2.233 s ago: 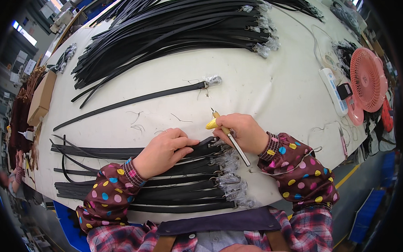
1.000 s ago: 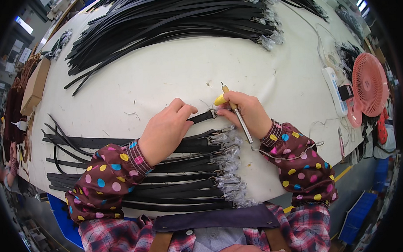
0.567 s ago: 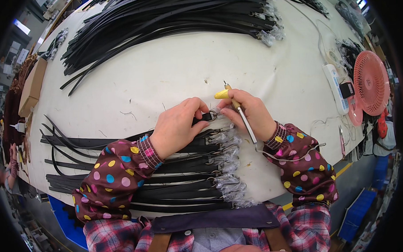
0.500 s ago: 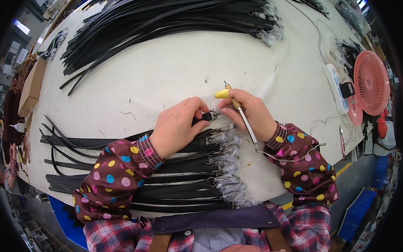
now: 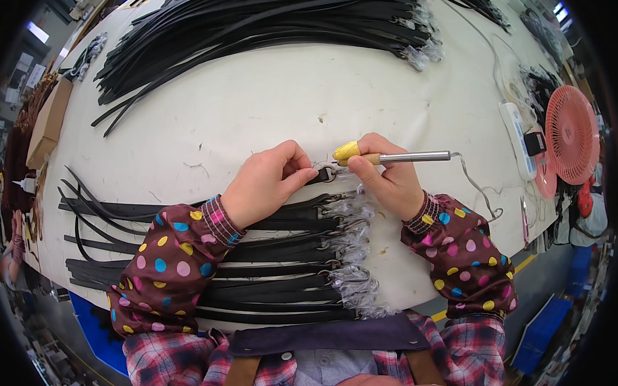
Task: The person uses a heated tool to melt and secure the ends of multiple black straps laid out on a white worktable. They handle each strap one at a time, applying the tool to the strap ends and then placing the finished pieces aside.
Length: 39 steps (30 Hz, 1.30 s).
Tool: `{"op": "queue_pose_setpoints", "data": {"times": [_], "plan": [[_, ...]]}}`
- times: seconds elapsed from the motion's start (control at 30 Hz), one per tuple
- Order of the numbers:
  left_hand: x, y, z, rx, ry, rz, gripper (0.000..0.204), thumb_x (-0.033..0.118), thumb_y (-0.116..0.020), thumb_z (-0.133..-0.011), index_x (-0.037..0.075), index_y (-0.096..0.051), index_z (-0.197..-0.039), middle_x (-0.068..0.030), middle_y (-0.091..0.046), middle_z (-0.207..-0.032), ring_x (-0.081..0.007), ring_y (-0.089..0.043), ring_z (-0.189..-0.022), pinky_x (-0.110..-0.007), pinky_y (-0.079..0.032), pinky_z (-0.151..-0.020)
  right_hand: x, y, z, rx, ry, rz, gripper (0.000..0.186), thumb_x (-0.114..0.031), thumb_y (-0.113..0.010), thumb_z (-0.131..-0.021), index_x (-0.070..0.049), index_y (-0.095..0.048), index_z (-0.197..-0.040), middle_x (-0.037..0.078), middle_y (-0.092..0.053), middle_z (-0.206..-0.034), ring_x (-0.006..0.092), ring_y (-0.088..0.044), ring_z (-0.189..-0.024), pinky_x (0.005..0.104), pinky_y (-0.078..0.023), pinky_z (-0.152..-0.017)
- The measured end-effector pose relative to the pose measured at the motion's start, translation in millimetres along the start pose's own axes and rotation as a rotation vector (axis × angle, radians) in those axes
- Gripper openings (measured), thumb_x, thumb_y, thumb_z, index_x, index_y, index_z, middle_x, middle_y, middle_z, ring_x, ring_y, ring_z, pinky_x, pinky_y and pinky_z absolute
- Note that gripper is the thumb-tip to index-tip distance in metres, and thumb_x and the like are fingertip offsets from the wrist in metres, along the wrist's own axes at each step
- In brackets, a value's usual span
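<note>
My left hand (image 5: 271, 181) is closed in a pinch on the end of a black strap (image 5: 316, 176), beside its metal ring (image 5: 331, 172). In my right hand (image 5: 394, 183) is a corded pen-shaped tool (image 5: 417, 157) with a wooden grip and silver metal shaft. It lies nearly level, tip end toward the strap's ring; whether it touches cannot be made out. A yellow cover (image 5: 346, 151) sits on a finger of that hand. Just below, several more black straps (image 5: 278, 271) lie in a row, their metal hardware in clear plastic wrap (image 5: 353, 280) at the right.
A large pile of black straps (image 5: 249, 32) lies across the far side of the white table (image 5: 217, 104). At the right are a white power strip (image 5: 518, 138) and a pink fan (image 5: 571, 135). The tool's cord (image 5: 473, 187) trails right. A cardboard box (image 5: 50, 124) stands at the left edge.
The tool in my right hand has swung from steep, tip pointing away from me, to nearly level with its tip toward the strap. My left hand keeps its pinch on the strap.
</note>
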State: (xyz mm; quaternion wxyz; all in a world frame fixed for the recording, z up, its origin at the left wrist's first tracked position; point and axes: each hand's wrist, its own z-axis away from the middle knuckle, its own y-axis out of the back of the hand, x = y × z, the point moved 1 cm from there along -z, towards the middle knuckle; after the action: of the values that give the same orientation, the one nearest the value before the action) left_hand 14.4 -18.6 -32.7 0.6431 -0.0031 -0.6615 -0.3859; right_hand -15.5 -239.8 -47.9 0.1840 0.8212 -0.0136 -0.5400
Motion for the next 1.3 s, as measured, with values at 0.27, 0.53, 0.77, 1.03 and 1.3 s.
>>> {"op": "queue_pose_setpoints", "data": {"times": [0.27,0.53,0.77,1.03,1.3], "plan": [[-12,1,-3,-0.029,0.064,0.209,0.018,0.015,-0.068,-0.089,0.000,-0.058,-0.088,-0.0045,-0.068,-0.075,-0.0075,-0.056,-0.060,-0.024,-0.045,-0.054,-8,-14,-2,-0.039,-0.194,-0.056,0.017,-0.008,-0.065,-0.089,-0.003,-0.049,-0.094,0.001,-0.055,-0.080,0.0066,-0.050,-0.074,0.0234,-0.042,-0.066],[-8,2,-3,-0.087,0.112,0.163,0.014,0.013,-0.063,-0.093,0.002,-0.054,-0.094,-0.0036,-0.068,-0.086,-0.0044,-0.057,-0.071,-0.019,-0.048,-0.059,-3,-19,-4,-0.013,-0.158,-0.036,0.020,-0.009,-0.068,-0.083,-0.001,-0.051,-0.085,0.009,-0.059,-0.069,0.0150,-0.057,-0.061,0.0283,-0.044,-0.057],[-7,3,-4,-0.092,0.108,0.139,0.015,0.012,-0.063,-0.093,0.002,-0.053,-0.093,-0.0036,-0.068,-0.086,-0.0038,-0.056,-0.069,-0.019,-0.047,-0.058,-4,-20,-5,-0.016,-0.172,-0.031,0.020,-0.010,-0.068,-0.082,-0.001,-0.051,-0.084,0.009,-0.059,-0.069,0.0164,-0.057,-0.061,0.0290,-0.044,-0.056],[-9,1,-4,-0.089,0.104,0.162,0.015,0.012,-0.063,-0.094,0.002,-0.053,-0.093,-0.0036,-0.068,-0.086,-0.0033,-0.054,-0.068,-0.018,-0.046,-0.057,-3,-20,-5,-0.024,-0.157,-0.010,0.020,-0.010,-0.068,-0.082,-0.001,-0.051,-0.084,0.009,-0.059,-0.068,0.0167,-0.056,-0.060,0.0292,-0.043,-0.055],[-6,2,-4,-0.093,0.113,0.173,0.015,0.012,-0.062,-0.094,0.001,-0.053,-0.093,-0.0037,-0.067,-0.085,-0.0029,-0.054,-0.067,-0.018,-0.045,-0.056,-4,-20,-5,-0.028,-0.157,0.008,0.020,-0.010,-0.068,-0.082,-0.001,-0.051,-0.083,0.009,-0.058,-0.068,0.0167,-0.055,-0.059,0.0293,-0.042,-0.055]]}}
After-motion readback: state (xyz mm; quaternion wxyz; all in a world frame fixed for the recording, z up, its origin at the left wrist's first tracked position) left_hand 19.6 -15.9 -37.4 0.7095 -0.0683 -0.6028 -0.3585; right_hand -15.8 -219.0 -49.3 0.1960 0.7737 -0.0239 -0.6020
